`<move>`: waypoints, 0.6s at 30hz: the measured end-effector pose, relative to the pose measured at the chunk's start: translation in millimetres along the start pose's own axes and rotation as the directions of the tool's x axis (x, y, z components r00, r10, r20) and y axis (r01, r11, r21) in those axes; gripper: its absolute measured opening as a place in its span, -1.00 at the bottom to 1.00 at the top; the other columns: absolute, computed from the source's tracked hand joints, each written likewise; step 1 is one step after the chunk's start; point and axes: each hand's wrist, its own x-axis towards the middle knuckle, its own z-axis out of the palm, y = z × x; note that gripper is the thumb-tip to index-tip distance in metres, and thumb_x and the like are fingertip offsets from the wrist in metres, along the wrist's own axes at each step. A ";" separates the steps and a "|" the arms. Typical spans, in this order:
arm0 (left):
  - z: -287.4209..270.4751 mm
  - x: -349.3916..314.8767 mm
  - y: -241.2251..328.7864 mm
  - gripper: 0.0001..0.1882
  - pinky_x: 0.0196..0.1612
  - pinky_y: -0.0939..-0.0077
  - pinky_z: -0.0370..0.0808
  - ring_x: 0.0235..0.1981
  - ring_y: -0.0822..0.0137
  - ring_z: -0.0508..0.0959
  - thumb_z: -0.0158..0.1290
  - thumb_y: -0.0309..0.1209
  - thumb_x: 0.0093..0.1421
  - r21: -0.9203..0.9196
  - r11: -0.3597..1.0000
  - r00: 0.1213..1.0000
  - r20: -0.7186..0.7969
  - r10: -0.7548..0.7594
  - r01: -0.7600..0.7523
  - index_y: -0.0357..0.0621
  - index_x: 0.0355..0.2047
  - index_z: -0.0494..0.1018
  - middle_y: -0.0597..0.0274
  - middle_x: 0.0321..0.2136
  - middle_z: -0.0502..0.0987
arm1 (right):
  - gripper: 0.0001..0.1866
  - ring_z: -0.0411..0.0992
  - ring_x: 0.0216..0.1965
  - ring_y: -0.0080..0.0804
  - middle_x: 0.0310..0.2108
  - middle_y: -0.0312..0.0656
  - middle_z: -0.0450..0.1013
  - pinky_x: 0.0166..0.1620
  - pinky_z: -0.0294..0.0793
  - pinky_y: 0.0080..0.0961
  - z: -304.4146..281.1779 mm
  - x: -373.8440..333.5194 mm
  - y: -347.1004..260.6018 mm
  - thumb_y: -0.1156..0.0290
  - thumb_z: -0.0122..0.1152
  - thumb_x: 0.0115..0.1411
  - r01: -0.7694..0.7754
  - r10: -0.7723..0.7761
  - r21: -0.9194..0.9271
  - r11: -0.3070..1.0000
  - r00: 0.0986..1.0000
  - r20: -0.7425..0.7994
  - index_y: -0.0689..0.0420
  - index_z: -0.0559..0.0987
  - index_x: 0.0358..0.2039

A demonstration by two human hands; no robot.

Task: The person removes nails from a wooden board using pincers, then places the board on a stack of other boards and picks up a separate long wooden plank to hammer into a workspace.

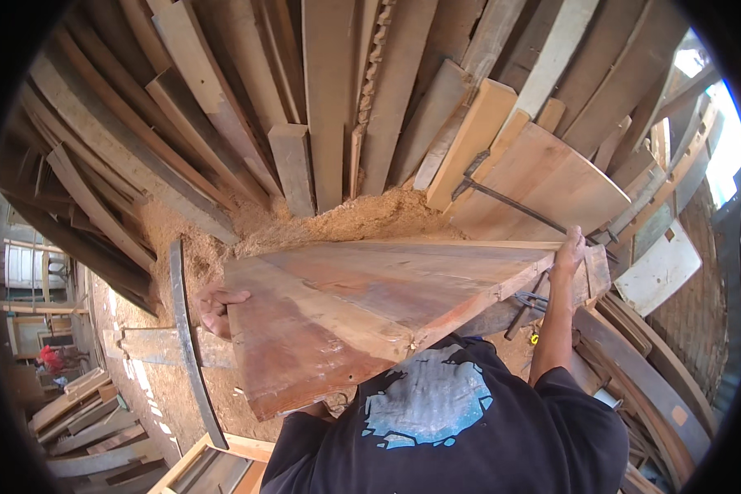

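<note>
A broad wooden panel (337, 313), made of several joined boards with a thick edge, lies tilted across my front. At its left edge my left hand (219, 309) is closed round the side, with some fingers slightly blurred and partly hidden. My right hand (570, 251) grips the panel's far right corner, its arm stretched out. Underneath, a rough timber piece (594, 276) sticks out at the right. Close to my right forearm, a dark-handled tool (525, 309) shows partly beneath the panel.
Planks (325, 99) lean in a row at the back above piled sawdust (370, 214). A bar clamp (514, 206) crosses a pale board (543, 181) at the right. A dark bar (191, 346) stands left of the panel. Stacked timber (650, 370) lies at the right.
</note>
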 end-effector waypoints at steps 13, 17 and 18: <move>23.6 -33.6 50.8 -0.36 -0.38 0.55 0.52 -0.58 0.33 0.53 -0.22 0.07 0.41 -0.190 0.927 0.932 -0.230 0.279 -0.324 -0.41 -0.27 0.43 0.11 -0.59 0.54 | -0.42 0.51 -0.02 0.20 -0.09 0.27 0.55 0.04 0.45 -0.08 -37.2 -15.2 -84.5 0.00 -0.05 0.40 0.380 0.125 -0.759 0.528 0.850 0.512 0.36 0.62 -0.11; 5.9 -32.3 69.3 -0.46 -0.32 0.47 0.55 -0.48 0.30 0.59 0.02 -0.06 0.34 0.357 0.816 0.877 0.022 0.479 -0.455 -0.47 -0.15 0.43 0.09 -0.54 0.58 | -0.55 0.47 -0.06 0.25 -0.16 0.21 0.53 -0.01 0.43 0.00 8.2 -42.3 -152.2 0.06 0.01 0.33 0.718 0.255 -0.445 0.534 0.365 0.895 0.21 0.63 -0.14; 1.1 -32.3 66.9 -0.46 -0.30 0.45 0.56 -0.46 0.29 0.60 0.05 -0.08 0.33 0.326 0.819 0.871 0.030 0.490 -0.472 -0.48 -0.13 0.43 0.08 -0.53 0.58 | -0.56 0.47 -0.05 0.23 -0.16 0.17 0.54 -0.01 0.43 -0.02 28.2 -49.0 -151.6 0.07 0.01 0.34 0.761 0.222 -0.328 0.559 0.244 0.944 0.21 0.63 -0.18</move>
